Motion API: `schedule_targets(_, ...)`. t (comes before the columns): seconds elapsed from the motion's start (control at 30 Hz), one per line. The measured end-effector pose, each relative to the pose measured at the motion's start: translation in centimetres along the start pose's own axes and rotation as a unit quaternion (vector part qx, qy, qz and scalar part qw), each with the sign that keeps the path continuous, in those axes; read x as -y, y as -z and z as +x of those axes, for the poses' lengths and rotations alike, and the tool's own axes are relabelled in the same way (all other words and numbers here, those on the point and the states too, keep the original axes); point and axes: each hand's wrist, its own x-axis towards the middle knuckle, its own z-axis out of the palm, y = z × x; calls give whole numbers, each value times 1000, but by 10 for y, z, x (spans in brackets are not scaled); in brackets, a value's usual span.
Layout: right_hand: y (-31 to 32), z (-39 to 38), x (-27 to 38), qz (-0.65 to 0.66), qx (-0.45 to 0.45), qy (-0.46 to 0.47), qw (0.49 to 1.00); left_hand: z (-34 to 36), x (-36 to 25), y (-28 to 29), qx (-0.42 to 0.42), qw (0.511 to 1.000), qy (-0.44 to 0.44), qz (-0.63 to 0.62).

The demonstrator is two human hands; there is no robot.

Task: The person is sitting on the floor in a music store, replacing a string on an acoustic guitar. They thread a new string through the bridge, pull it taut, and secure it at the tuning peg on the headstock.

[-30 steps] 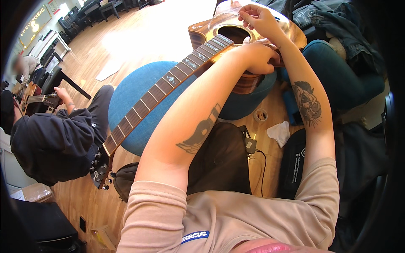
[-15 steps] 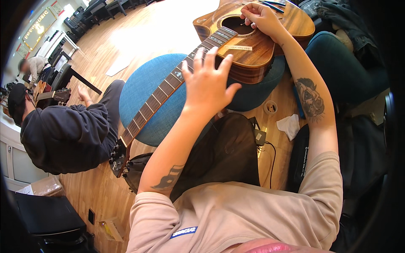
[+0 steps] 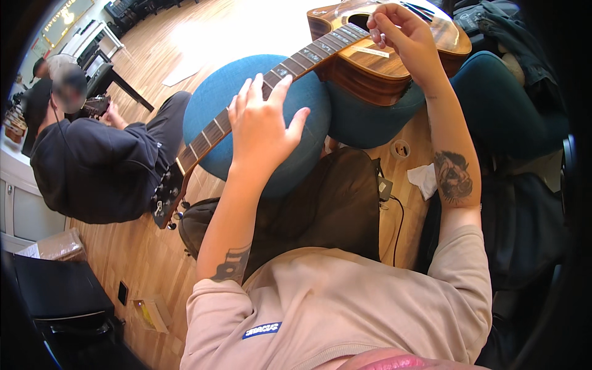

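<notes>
An acoustic guitar with a glossy brown wooden body lies across blue round stools, its fretboard running down-left to a dark headstock. My left hand is over the neck, fingers apart and resting on or just above the fretboard, thumb out to the right. My right hand is raised by the guitar body near the top of the fretboard, fingers curled in a pinch; whatever they hold is too small to name. Dark slim items lie on the guitar top.
A person in dark clothes sits at left with another instrument; someone else is behind. Black bag, small tub, white cloth, power adapter, black chair, cardboard box and teal seat surround me.
My left hand has left the guitar body and moved down-left along the neck, fingers spreading. My right hand has shifted slightly right, still curled. The guitar appears further right in view.
</notes>
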Motion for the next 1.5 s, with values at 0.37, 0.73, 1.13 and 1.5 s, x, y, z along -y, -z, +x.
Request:
schedule_targets(0.37, -41, -42, 22, 73, 97, 77, 990, 95, 52, 23, 139, 984, 111, -26)
schedule_targets(0.73, -86, -104, 37, 197, 122, 44, 972, 103, 93, 108, -200, 952, 81, -220)
schedule_targets(1.13, -184, -170, 41, 231, 260, 4, 938, -127, 53, 270, -422, 878, 13, -224)
schedule_targets(1.5, -333, -244, 56, 201, 546, -11, 813, -391, -1, 385, -426, 821, 174, -338)
